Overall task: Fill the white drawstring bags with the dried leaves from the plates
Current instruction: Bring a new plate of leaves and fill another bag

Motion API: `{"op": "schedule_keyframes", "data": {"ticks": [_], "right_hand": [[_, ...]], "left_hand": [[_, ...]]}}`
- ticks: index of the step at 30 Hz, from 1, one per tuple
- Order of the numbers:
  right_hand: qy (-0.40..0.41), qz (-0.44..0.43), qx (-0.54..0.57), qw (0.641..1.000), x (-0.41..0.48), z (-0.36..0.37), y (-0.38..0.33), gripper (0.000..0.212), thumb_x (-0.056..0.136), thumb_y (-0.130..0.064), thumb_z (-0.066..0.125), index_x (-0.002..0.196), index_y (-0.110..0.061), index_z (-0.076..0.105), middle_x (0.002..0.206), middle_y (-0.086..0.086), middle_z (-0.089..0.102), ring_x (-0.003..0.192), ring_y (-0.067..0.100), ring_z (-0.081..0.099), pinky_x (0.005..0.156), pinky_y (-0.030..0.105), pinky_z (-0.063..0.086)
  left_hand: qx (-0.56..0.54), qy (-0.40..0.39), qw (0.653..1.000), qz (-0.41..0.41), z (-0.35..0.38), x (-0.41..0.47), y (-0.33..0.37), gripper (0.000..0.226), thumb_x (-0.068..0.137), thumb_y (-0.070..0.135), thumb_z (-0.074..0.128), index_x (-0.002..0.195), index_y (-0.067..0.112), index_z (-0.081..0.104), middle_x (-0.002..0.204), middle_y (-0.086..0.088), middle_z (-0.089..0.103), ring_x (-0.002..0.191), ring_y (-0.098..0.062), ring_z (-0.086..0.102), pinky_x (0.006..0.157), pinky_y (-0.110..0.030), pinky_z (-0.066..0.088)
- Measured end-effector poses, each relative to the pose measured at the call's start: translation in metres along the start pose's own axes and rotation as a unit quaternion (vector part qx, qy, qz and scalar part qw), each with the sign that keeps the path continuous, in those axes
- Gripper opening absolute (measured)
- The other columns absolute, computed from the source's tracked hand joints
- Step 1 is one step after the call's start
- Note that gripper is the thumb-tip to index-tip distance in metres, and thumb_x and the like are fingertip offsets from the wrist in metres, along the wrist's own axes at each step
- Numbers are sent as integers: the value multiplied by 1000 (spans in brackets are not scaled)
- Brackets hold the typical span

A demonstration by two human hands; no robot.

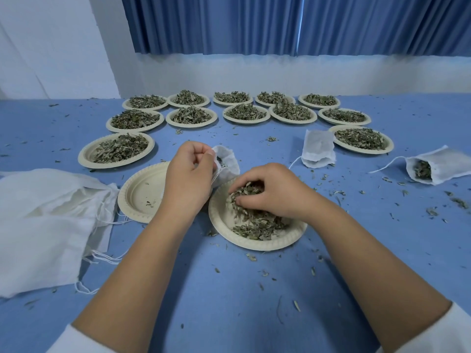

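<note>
L hand [190, 174]: fingers curled, pinching rim of small white bag [228, 163]; holds its mouth open, some leaf visible inside.
R hand [270, 192]: fingers curled down into dried leaves [257, 224], clenched round a clump at far-left side of the heap.
small white bag: ctr of scene, just far of R hand; lower end overlaps far-left rim of near plate [265, 247].
near plate: ctr, betw. the two forearms; carries the dried leaves, approx half covered.
empty plate [139, 192]: just left of near plate, partly under L hand; crumbs only.
bag pile [46, 220]: near left, flat unfilled white bags w/ strings trailing; edge touches empty plate.
flat bag [318, 149]: right of ctr, lying flat, string trails left; just beside a full plate.
part-filled bag [438, 165]: right edge, on its side, mouth faces left, leaf inside.
full plates [191, 125]: 12 heaped w/ leaf, in an arc across far side (two rows plus one at each end).
table [229, 314]: blue cover, leaf bits scattered all over.
curtain [254, 21]: blue, far wall.
sleeves [433, 335]: white, at near corners.
</note>
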State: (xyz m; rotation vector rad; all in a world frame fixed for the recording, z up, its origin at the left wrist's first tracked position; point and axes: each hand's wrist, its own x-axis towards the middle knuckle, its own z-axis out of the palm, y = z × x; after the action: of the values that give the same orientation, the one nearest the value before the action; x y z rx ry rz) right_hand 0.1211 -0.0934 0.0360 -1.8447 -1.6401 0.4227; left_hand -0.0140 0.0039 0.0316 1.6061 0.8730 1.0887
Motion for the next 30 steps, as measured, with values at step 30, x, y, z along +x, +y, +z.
{"op": "schedule_keyframes", "data": {"ticks": [30], "right_hand": [[145, 60, 78, 984, 5, 5, 3, 19, 81, -9, 73, 96, -19, 77, 87, -14, 71, 81, 3, 64, 71, 15, 46]], "left_hand": [[15, -132, 991, 1, 13, -15, 2, 8, 92, 13, 62, 85, 15, 64, 62, 5, 68, 63, -6, 66, 74, -29, 56]]}}
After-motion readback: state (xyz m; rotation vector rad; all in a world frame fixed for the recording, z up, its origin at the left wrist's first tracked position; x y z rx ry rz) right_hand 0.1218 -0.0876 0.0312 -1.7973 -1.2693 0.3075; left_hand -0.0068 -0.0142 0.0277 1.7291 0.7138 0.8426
